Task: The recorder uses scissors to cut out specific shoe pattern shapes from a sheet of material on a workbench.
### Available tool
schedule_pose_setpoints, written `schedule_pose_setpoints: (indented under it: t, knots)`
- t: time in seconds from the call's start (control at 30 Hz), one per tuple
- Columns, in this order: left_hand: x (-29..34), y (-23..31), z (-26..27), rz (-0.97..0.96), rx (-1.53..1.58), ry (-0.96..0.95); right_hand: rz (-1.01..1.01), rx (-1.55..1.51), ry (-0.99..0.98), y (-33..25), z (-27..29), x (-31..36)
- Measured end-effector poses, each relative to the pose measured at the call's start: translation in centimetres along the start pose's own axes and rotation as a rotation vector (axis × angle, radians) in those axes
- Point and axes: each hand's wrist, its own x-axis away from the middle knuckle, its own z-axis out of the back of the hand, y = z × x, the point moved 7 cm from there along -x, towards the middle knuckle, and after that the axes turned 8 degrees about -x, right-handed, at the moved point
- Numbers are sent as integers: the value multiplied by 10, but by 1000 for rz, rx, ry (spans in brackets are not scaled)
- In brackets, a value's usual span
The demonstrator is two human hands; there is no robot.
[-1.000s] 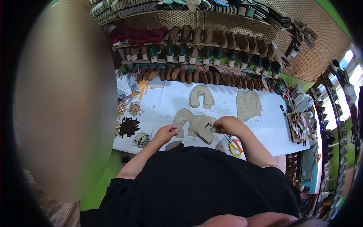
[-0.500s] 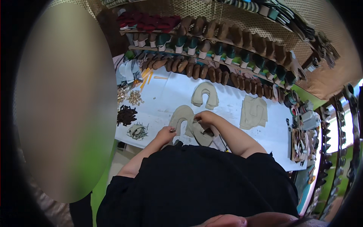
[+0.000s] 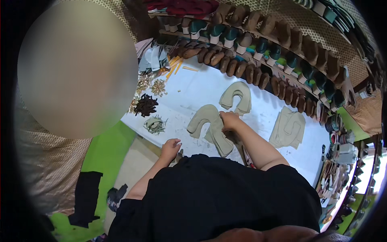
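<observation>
My right hand [image 3: 229,121] is at the right side of a stack of U-shaped beige pieces [image 3: 201,115], thin like leather or fabric. Its fingers are closed on the upper right edge of the pieces; the fingertips are partly hidden. A long curved leg of the stack reaches toward my body. My left hand [image 3: 171,149] is off the stack, by the table's front edge, fingers loosely stretched and nothing visible in them. Beyond the right hand lies a second stack of U-shaped beige pieces [image 3: 242,92].
On the white table [image 3: 177,115] at left lie beige scraps [image 3: 155,125], dark brown strips [image 3: 146,105], small gold-coloured parts [image 3: 159,87] and yellow strips [image 3: 174,67]. Flat beige pieces [image 3: 287,128] lie at right. Shelves of shoe forms [image 3: 258,76] line the back.
My left hand has let go of the U-shaped stack and drawn back to the left. The turned-up piece under my right hand now lies flatter. The whole view has tilted.
</observation>
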Motion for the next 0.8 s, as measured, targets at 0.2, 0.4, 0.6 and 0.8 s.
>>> schedule_pose_setpoints:
  t: [0.2,0.4,0.6,0.8]
  knots:
    - [-10,20,-19,-9,3,-7,-51,73,-29,11,-14,-15]
    - [-31,54,-19,-204,-102,-31,25,-1,-83,2,-22,-1]
    - [-67,83,-20,-218,-343,-296,282,-286,262,-2,-1,79]
    - [-119,86,-55,-264,-531,-274,266,-313,496,-20,14,149]
